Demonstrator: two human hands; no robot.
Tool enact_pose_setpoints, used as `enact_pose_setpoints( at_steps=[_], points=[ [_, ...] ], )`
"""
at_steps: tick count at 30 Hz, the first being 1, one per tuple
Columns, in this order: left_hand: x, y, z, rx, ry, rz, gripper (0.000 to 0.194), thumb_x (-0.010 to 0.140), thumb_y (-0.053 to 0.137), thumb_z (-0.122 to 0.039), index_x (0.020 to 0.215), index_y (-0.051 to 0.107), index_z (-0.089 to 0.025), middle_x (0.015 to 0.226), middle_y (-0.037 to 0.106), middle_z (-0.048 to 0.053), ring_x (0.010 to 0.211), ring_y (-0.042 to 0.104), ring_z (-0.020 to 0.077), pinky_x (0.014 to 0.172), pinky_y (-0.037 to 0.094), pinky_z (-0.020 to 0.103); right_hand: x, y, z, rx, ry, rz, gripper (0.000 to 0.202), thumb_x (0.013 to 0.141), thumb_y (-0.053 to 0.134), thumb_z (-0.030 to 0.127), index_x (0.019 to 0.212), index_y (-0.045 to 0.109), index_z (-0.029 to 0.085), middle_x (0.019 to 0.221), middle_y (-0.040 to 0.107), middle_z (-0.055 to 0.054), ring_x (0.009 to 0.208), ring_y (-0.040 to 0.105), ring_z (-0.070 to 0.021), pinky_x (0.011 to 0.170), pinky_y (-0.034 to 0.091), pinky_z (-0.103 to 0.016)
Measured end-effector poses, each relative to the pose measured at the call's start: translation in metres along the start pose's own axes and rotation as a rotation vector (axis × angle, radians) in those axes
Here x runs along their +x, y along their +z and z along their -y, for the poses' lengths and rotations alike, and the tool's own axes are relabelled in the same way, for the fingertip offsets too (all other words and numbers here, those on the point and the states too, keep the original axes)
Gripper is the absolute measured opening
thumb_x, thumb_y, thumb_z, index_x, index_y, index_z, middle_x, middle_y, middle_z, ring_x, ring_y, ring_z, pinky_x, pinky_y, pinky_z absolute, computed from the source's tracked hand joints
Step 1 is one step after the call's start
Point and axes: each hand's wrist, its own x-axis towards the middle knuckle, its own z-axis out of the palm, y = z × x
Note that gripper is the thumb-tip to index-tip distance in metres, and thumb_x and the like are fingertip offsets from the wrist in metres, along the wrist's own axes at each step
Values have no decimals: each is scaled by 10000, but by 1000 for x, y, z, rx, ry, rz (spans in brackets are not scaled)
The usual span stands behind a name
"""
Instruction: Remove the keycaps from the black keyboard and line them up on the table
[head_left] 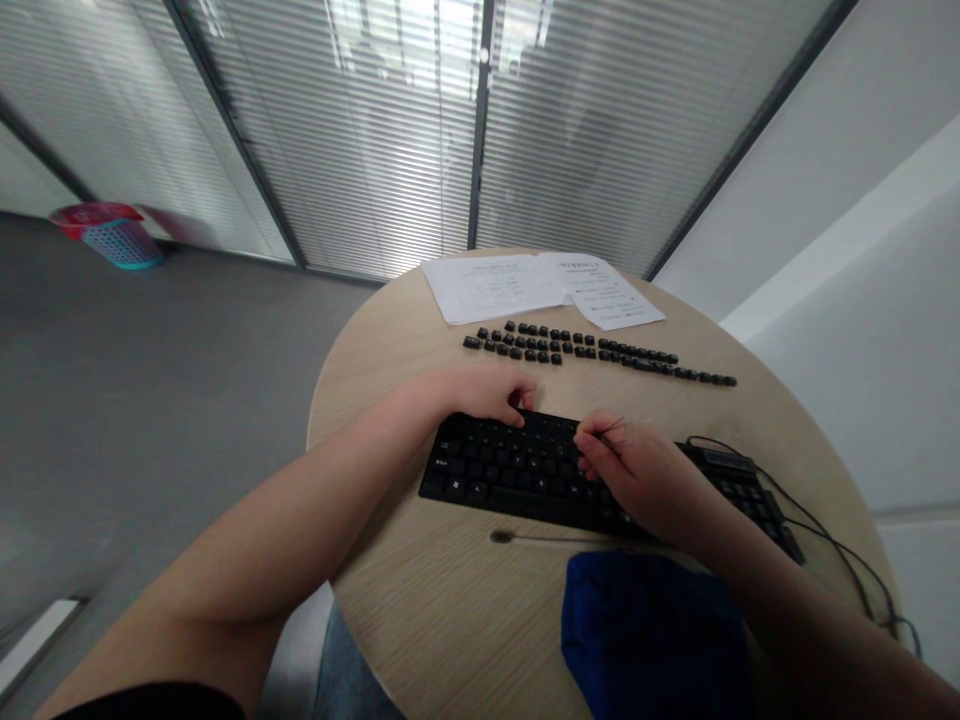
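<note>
A black keyboard [540, 500] lies slightly slanted on the round wooden table. My left hand [491, 390] is at its back edge, the thumb on the edge and the fingers curled behind it. Over the keys to the right, my right hand [626, 460] is closed with thumb and fingertips pinched together; whatever they hold is too small or hidden to name. Several loose black keycaps [555, 346] stand in rows behind the keyboard. In front of it lies a thin brush [502, 537] with a dark head.
Printed papers [502, 287] lie at the table's back. A blue cloth item [637, 630] rests near the front edge, partly under my right forearm. Black cables [832, 540] run off the right side. A red and blue basket [124, 240] stands on the floor.
</note>
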Motion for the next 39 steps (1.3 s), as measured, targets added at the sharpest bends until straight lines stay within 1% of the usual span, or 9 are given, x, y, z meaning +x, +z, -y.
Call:
enact_pose_setpoints(
  at_steps=[7, 14, 16, 19, 22, 25, 28, 30, 39],
  points=[
    [0, 1, -2, 4, -9, -6, 193, 808, 702, -243, 989, 705, -177, 891, 706, 26, 800, 577, 171, 703, 411, 292, -6, 2, 10, -218, -92, 17, 336, 1080, 377, 339, 948, 656, 207, 812, 765, -74, 686, 710, -245, 679, 447, -358],
    [2, 3, -1, 6, -6, -10, 174, 806, 714, -233, 974, 705, -193, 894, 729, 14, 797, 593, 161, 702, 412, 283, -11, 5, 11, -245, -240, -17, 276, 1073, 425, 294, 978, 668, 202, 858, 779, -74, 781, 750, -255, 718, 491, -348],
    [1, 2, -1, 11, -8, -11, 184, 804, 718, -236, 983, 708, -197, 897, 732, 13, 795, 597, 163, 701, 416, 284, -9, 3, 10, -226, -211, 0, 282, 1073, 423, 303, 967, 665, 205, 866, 779, -76, 778, 745, -254, 719, 491, -353],
    [-3, 1, -5, 30, -17, -10, 198, 824, 704, -237, 1016, 722, -192, 937, 741, 40, 812, 610, 181, 713, 427, 303, -4, -2, 4, -140, -88, 45, 304, 1075, 416, 336, 921, 649, 218, 811, 759, -58, 743, 723, -239, 697, 481, -348],
    [-7, 0, -12, 73, 9, 2, 279, 879, 647, -251, 1138, 736, -196, 1029, 754, 67, 885, 641, 207, 772, 450, 322, 2, -4, -5, -5, -15, 67, 291, 1074, 433, 364, 912, 632, 227, 773, 740, -34, 733, 709, -219, 692, 483, -333],
    [-10, 2, -23, 104, 66, 7, 406, 922, 636, -368, 1286, 707, -201, 1154, 748, 91, 1015, 658, 242, 879, 472, 344, 4, -5, -12, 52, -2, 73, 272, 1071, 455, 381, 924, 627, 230, 770, 739, -27, 732, 704, -214, 705, 487, -333],
    [-10, 4, -34, 173, 93, 10, 595, 854, 736, -517, 1352, 685, -195, 1229, 715, 119, 1109, 636, 290, 961, 469, 381, 3, -4, -11, 63, -8, 64, 282, 1069, 453, 383, 906, 626, 231, 771, 741, -28, 733, 706, -213, 706, 485, -330],
    [-10, 5, -40, 200, 76, 24, 672, 807, 788, -534, 1380, 676, -201, 1235, 700, 125, 1124, 627, 305, 973, 468, 391, 2, -4, -8, 43, -18, 49, 293, 1067, 443, 376, 891, 625, 229, 770, 739, -33, 728, 704, -215, 694, 479, -329],
    [-10, 9, -44, 180, 25, 8, 666, 782, 812, -516, 1370, 679, -233, 1237, 694, 115, 1143, 609, 309, 991, 463, 402, -6, 1, 3, -137, -219, -35, 336, 1083, 368, 314, 891, 630, 226, 797, 746, -55, 712, 711, -213, 684, 479, -324]
  ],
)
